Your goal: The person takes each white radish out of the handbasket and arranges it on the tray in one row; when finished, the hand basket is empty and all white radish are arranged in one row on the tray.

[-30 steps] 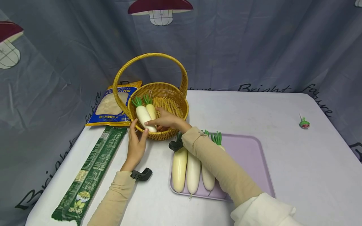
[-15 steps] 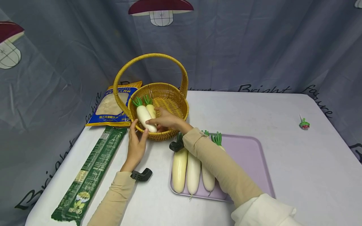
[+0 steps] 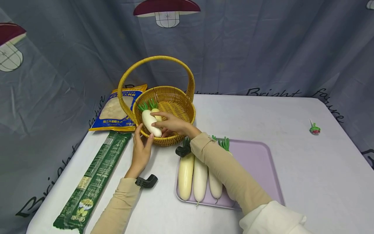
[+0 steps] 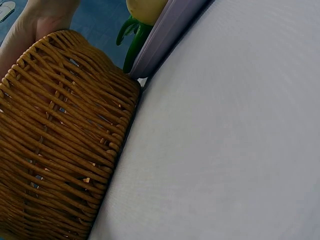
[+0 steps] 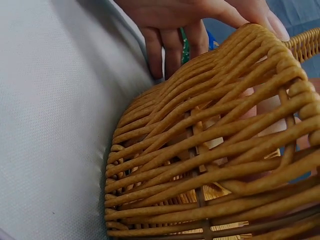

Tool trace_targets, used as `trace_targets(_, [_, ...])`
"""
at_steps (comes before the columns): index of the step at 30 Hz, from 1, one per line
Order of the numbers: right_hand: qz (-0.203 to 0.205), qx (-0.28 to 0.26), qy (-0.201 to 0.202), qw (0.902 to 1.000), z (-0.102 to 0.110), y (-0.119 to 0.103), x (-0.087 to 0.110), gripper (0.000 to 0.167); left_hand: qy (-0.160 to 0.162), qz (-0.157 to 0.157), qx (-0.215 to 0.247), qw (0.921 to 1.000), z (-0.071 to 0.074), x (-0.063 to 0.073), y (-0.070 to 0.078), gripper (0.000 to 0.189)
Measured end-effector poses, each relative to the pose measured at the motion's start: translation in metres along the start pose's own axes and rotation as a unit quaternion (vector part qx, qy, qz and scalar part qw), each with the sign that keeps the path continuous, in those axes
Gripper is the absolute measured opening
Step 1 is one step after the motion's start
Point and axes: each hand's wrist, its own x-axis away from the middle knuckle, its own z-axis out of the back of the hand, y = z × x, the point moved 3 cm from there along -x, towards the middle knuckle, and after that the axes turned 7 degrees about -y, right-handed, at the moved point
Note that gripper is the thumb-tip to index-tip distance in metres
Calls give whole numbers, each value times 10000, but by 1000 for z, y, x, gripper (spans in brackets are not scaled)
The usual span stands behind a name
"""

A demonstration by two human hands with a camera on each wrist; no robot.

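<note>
A yellow wicker basket [image 3: 168,141] with a tall handle stands at the back left. Inside it, a white radish [image 3: 149,121] and a pale yellow radish [image 3: 155,110], both green-topped, lean against its left side. My left hand [image 3: 141,156] holds the front-left of the basket, thumb at the rim and fingers down the outer wall [image 5: 175,47]. Reaching into the basket from the right, my right hand [image 3: 176,125] lays its thumb and index finger on the white radish, the index finger crossing the yellow one. Its lower fingers are partly hidden behind the radishes and wicker.
A lilac tray [image 3: 251,162] bears several radishes under my right forearm. To the left lie a long green packet [image 3: 90,182] and a blue-yellow pasta bag [image 3: 114,109]. A small green-and-red object [image 3: 315,129] lies far right. A grey curtain [image 3: 248,48] hangs behind the table.
My right index finger has come forward from behind the yellow radish, across it onto the white one. The white radish has shifted slightly. My left hand has stayed at the basket.
</note>
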Motion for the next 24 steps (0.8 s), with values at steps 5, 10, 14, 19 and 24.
trace_targets(5, [11, -166, -193, 9997, 1, -1, 1, 50, -45, 96, 84, 9999, 1, 1, 8, 58])
trace_targets(10, [42, -361, -344, 9987, 0, -3, 2, 47, -75, 88, 88, 9999, 4, 8, 32, 57])
trace_targets(14, [72, -419, -367, 9984, 0, -3, 2, 46, -98, 104, 54, 9999, 4, 8, 33, 58])
trace_targets(19, [115, -620, -401, 9972, 2, -3, 1, 46, -113, 105, 65, 9999, 2, 1, 9, 60])
trace_targets(24, [241, -914, -550, 9940, 3, -3, 2, 46, -53, 65, -23, 10000, 0, -1, 0, 61])
